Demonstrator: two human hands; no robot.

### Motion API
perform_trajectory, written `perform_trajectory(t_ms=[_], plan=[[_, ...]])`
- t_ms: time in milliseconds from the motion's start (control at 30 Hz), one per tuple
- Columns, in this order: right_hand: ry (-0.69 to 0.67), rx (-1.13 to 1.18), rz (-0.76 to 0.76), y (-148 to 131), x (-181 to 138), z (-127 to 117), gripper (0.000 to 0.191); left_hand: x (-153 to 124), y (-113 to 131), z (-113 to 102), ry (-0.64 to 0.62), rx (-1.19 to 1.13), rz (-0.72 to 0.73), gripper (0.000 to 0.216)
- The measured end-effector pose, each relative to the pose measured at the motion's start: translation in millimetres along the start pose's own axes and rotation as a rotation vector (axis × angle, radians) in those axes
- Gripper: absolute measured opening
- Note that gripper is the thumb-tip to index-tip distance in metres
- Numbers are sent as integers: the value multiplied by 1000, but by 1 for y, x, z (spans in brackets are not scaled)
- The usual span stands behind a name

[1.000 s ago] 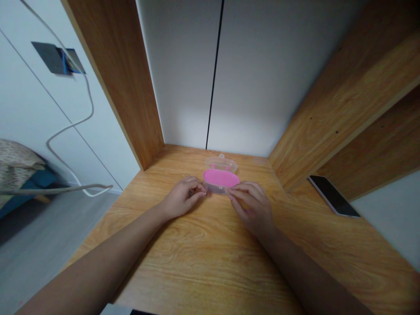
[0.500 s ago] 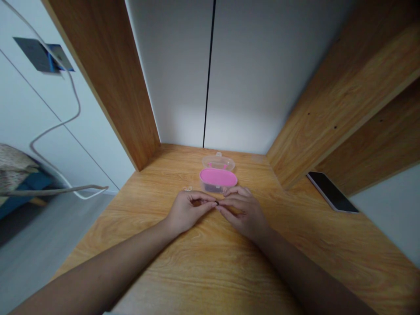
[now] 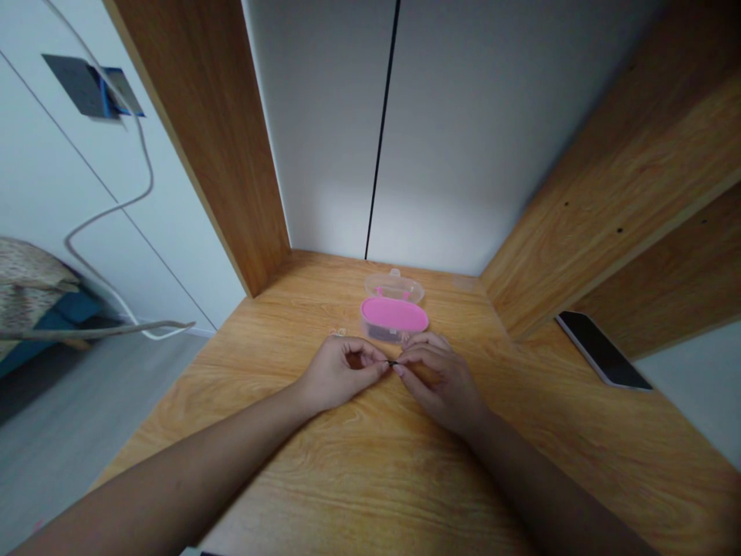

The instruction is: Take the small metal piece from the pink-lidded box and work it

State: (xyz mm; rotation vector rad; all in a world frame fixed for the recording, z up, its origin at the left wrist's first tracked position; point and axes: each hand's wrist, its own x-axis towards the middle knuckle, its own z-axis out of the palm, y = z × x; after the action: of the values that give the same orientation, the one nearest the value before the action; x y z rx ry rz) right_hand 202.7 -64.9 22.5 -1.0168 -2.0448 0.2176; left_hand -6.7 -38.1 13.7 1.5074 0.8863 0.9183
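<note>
Head view, and everything closes in on a small dark item (image 3: 392,363), pinched at its two ends just above the table (image 3: 359,479). Left hand (image 3: 339,374) and right hand (image 3: 443,386) come nearly fingertip to fingertip over it, thumb and forefinger of each clamped on an end; it's too small for me to say what it is.

Just beyond the fingers sits an oval box (image 3: 394,315) with clear walls and a flat pink top. Something greyish shows dimly through its front wall, but I can't make out what. Right-hand fingers come close to its near corner; whether they touch, I can't tell. Behind the box, farther from the hands, its clear lid (image 3: 394,287) lies open, two pink pieces along the near edge.

Right past the left hand's knuckles lie a few thin pale loops (image 3: 337,332), loose on the wood. Well off to the right hand's right, a phone (image 3: 605,354) lies dark-screened.
</note>
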Motion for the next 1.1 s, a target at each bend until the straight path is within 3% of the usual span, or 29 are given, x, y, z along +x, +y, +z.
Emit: perform_trajectory(t_ms=[233,367,500,700,833,1100], plan=[[9,79,13,-3,3,-2,5,1,-2,-1,-15,-104,-47,23],[107,193,114,4,-1,-1,5,3,4,-3,53,-156,-72,25],[204,278,228,15,-5,2,4,6,8,-4,106,-330,-116,26],[243,302,228,17,-6,4,5,8,5,-4,93,-554,-144,24],[205,275,165,11,-3,1,3,5,7,-3,103,-428,-100,22],[22,201,30,0,0,-2,7,-5,6,1,98,-28,159,10]])
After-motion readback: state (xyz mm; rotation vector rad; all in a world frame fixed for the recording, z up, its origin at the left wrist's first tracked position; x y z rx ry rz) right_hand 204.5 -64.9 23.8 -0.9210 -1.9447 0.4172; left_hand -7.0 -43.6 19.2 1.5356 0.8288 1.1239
